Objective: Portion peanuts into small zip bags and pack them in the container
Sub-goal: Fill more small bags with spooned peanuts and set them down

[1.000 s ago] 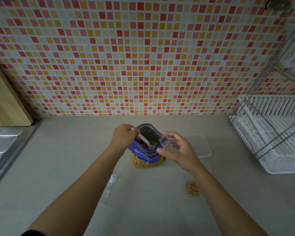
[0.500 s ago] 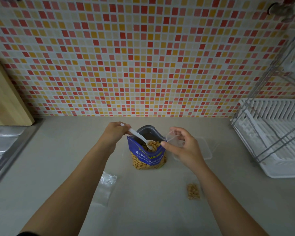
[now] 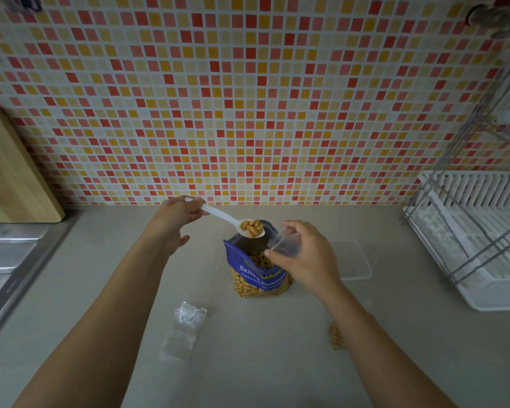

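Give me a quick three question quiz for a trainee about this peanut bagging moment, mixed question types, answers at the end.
1. True or false: the white spoon in the left hand is empty.
2. Multiple choice: where is the clear container? A) right of the blue peanut bag, B) inside the dish rack, C) on the cutting board.
3. Fill in: the right hand holds a small ____ bag open beside the spoon.

Key
1. False, it carries peanuts.
2. A.
3. Zip; the small zip bag is clear and open.
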The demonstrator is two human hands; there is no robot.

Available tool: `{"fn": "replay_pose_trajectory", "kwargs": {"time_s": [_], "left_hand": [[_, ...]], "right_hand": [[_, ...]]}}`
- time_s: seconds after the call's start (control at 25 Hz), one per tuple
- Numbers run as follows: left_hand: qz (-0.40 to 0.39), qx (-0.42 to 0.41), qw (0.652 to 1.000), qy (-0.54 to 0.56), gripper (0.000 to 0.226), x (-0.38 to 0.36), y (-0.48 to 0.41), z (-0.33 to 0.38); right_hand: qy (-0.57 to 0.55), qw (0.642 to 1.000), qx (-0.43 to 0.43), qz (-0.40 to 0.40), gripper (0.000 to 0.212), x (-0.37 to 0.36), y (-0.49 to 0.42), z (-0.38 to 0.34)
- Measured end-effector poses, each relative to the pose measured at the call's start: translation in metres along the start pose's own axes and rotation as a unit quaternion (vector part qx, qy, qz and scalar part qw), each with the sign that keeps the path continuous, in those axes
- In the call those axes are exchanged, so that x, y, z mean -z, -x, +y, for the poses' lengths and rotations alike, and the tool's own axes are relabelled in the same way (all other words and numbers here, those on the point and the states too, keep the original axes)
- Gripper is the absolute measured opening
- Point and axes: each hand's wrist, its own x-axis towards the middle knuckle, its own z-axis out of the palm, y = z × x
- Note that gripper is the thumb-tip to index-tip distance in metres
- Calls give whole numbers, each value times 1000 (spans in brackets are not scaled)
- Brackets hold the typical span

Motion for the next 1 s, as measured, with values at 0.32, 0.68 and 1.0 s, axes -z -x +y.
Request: {"fn": "replay_pose_trajectory", "kwargs": {"time_s": [0.32, 0.68, 1.0], "left_hand": [[-21, -79, 994, -76, 10, -18, 18, 17], [-28, -503, 790, -349, 19, -26, 58, 37], [47, -346, 901, -257, 20, -23, 30, 9]], "right_hand": [[-35, 999, -22, -3, 54, -14, -1, -14], [-207, 976, -69, 15, 41, -18, 0, -18], [-304, 948, -80, 39, 38, -7, 9, 2]]}}
